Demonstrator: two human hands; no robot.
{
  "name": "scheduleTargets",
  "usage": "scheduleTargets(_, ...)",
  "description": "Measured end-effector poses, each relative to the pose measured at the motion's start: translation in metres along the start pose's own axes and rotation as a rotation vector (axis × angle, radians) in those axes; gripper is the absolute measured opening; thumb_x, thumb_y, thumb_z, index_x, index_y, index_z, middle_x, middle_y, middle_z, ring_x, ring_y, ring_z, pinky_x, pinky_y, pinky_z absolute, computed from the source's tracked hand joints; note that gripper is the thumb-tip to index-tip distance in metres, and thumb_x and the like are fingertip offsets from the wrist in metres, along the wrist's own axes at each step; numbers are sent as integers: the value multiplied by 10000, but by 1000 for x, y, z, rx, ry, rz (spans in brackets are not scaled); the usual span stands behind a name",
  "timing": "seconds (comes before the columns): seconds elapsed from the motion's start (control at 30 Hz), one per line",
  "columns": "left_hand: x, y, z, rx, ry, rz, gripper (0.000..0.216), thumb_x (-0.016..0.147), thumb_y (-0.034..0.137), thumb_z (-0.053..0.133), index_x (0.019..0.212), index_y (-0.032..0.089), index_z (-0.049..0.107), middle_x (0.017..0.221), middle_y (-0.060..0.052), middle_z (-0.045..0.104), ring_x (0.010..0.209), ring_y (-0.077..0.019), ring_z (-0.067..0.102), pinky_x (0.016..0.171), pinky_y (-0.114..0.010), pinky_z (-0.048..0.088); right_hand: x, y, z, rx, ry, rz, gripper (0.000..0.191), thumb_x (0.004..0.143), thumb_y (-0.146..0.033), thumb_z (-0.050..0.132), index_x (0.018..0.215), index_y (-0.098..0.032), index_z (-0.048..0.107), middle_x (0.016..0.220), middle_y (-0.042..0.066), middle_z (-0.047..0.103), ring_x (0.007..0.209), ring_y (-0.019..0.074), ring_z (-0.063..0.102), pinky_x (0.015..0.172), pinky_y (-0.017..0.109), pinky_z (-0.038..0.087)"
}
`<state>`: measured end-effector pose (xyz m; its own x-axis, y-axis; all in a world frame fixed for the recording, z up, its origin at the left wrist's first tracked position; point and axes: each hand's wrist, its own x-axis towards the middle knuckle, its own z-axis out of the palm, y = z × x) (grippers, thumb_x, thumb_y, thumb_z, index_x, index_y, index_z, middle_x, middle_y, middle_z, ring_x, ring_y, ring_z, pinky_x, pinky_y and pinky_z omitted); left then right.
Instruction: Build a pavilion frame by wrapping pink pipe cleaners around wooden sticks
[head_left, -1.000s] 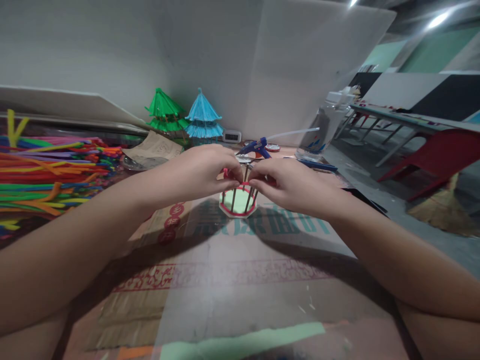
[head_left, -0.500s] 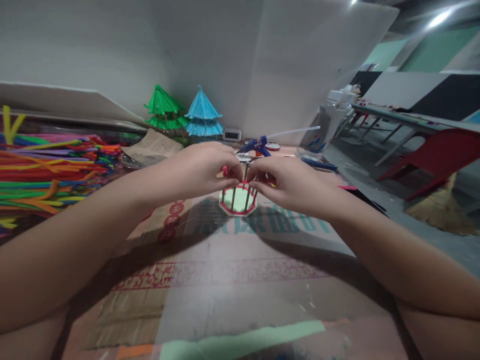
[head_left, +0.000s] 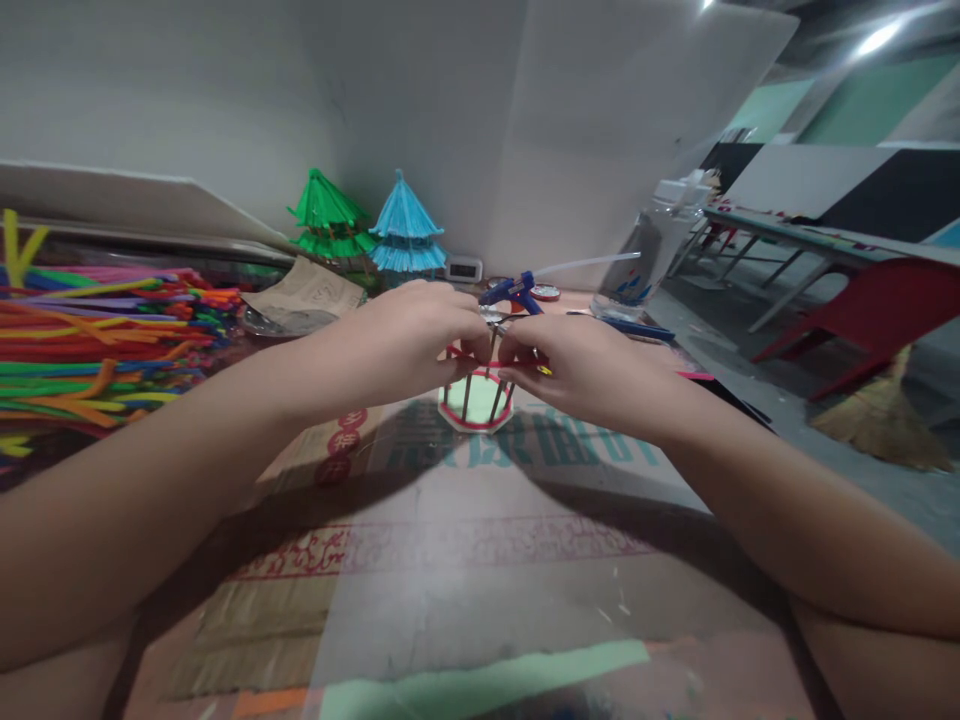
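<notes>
A small model frame (head_left: 475, 408) stands on the table, with an eight-sided pale green base edged in red and several thin brown posts. My left hand (head_left: 442, 335) is closed at the left of the posts, thumb and fingers pinching a thin red pipe cleaner (head_left: 489, 364) that runs around them. From the right, my right hand (head_left: 566, 360) pinches the same red strip, fingers curled. A bit of yellow shows beside the right fingers, too small to name. Fingers hide part of the posts' upper ends and of the red strip.
Colourful pipe cleaners (head_left: 112, 345) lie piled at left. Behind stand a green pagoda-like model (head_left: 328, 215), a blue one (head_left: 405, 225) and a small digital clock (head_left: 464, 269). A blue glue gun (head_left: 514, 290) lies behind my hands, near a clear bottle (head_left: 652, 250). Clear sheeting covers the cardboard tabletop (head_left: 480, 610).
Both hands have shifted slightly at the posts, and the red strip now shows more clearly between them. The frame's base stays in place.
</notes>
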<state>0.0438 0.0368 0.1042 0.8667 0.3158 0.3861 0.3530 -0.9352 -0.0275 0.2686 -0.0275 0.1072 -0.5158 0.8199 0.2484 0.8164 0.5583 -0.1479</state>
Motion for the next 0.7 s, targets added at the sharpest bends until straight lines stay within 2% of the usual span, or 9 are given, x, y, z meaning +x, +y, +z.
scheduleTargets(0.1,2,6,0,43,21,9,175,922,147,624,952,220,780,880,-38,764,821,-186,664,708,-301,398,0,2,2,11,9,-1,119,1018,-233,646,911,-197,686,901,18,736,798,170,589,682,303,309)
scheduleTargets(0.27,1,9,-1,67,21,16,189,949,175,620,988,242,793,870,-35,775,810,-181,669,707,-296,408,0,5,-2,42,-2,-35,159,1027,-278,634,919,-186,707,871,28,733,765,166,586,679,303,322)
scheduleTargets(0.43,1,8,-1,65,29,41,199,974,193,619,1013,248,807,902,-40,797,845,-191,697,739,-309,431,1,8,-5,40,8,-95,174,1009,-226,594,947,-190,753,838,37,728,778,180,585,728,313,341)
scheduleTargets(0.7,-1,3,3,55,56,79,244,977,158,602,1015,261,820,970,-38,817,879,-193,710,744,-307,436,2,9,-2,3,24,-55,170,997,-202,613,939,-190,772,839,36,734,780,179,588,756,319,345)
